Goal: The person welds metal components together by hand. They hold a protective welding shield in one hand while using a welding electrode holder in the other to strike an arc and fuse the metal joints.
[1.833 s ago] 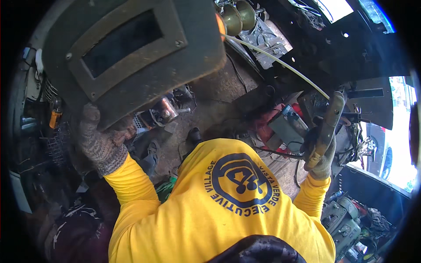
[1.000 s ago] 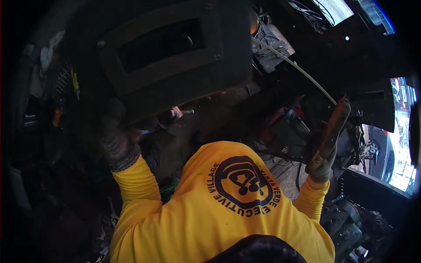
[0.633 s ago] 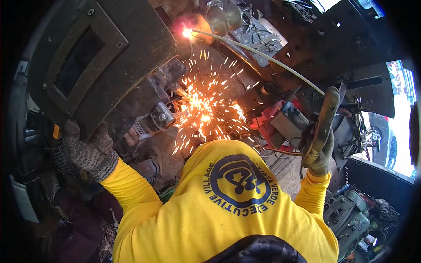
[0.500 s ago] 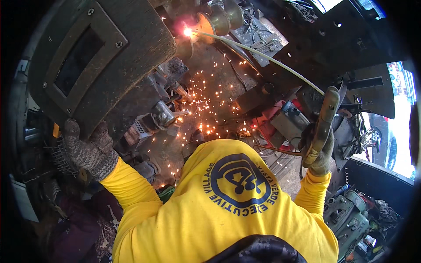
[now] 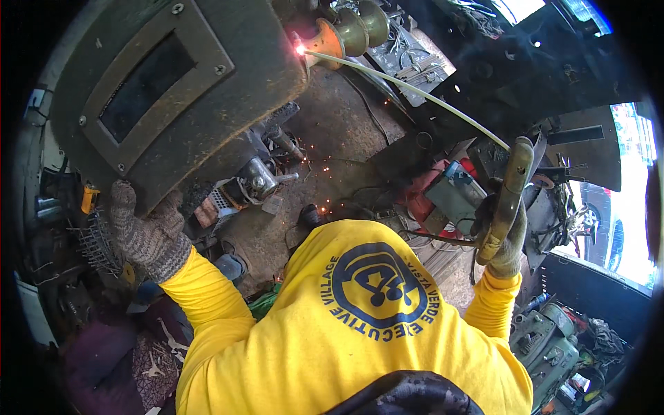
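Note:
My left hand (image 5: 149,232), in a grey knitted glove, grips the lower edge of a dark welding shield (image 5: 238,117) with a framed dark window. The shield covers the upper left. On the right, my gloved right hand (image 5: 510,252) is closed round a worn electrode holder (image 5: 508,197). From its jaws a long pale welding rod (image 5: 422,91) runs up and left. The rod's tip glows pink-white against an orange flanged metal piece (image 5: 330,43), partly hidden behind the shield. A few orange sparks lie over the floor below.
A metal vise-like tool (image 5: 259,180) sits below the shield. Left of my right hand stands a red and grey machine (image 5: 449,197). Dark metal plate (image 5: 539,62) spans the upper right. A green machine (image 5: 550,346) is at lower right. Cable hangs from the holder.
The shower of sparks has thinned to a few, and the glow at the rod tip is smaller. The shield has shifted right with my left hand. My right hand is nearly still.

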Motion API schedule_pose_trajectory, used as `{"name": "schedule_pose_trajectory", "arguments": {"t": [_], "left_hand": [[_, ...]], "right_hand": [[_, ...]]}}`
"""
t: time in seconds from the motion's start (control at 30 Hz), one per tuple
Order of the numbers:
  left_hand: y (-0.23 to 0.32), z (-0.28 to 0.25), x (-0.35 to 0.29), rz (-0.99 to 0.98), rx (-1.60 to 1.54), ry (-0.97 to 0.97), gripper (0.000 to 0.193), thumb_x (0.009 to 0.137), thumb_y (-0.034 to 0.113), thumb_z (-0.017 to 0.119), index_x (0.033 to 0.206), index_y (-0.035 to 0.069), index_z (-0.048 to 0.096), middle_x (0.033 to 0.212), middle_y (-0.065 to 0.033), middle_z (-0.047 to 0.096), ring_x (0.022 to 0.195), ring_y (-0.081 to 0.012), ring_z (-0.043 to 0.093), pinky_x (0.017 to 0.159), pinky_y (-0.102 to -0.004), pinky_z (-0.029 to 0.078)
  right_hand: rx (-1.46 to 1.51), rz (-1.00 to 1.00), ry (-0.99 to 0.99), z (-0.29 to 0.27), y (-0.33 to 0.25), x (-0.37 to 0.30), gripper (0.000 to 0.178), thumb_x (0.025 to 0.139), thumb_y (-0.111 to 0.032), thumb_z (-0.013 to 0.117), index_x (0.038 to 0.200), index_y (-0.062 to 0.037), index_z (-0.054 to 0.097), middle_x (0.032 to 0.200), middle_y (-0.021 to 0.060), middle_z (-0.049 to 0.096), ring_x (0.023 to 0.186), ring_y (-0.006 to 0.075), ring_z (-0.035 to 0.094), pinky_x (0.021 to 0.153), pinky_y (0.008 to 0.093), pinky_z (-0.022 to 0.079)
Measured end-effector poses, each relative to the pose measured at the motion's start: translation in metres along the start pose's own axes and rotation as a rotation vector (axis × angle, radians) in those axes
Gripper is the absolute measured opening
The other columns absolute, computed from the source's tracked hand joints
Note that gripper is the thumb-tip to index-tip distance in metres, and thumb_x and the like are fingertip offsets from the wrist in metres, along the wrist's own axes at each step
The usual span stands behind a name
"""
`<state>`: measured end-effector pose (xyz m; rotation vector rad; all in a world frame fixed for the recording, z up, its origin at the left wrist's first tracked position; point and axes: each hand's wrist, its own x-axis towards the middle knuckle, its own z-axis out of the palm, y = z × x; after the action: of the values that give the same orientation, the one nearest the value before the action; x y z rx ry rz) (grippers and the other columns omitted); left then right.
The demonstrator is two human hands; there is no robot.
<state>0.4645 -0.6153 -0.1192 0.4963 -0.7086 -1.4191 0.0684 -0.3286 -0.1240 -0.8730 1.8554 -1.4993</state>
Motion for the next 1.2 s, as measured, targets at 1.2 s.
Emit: {"name": "schedule_pose_trajectory", "arguments": {"t": [1.2], "left_hand": [[-0.009,0.008,-0.002,0.057,0.106,0.138,0.039,0.09,0.011,0.067,0.126,-0.002,0.058,0.117,-0.0203,0.066,0.087,-0.0279,0.07,0.066,-0.0343,0.061]], "right_hand": [[-0.03,-0.041,0.044,-0.001,0.01,-0.001,0.048,0.086,-0.03,0.072,0.12,0.0003,0.056,0.082,-0.0025,0.056,0.068,0.005,0.051,0.061,0.0216,0.044]]}}
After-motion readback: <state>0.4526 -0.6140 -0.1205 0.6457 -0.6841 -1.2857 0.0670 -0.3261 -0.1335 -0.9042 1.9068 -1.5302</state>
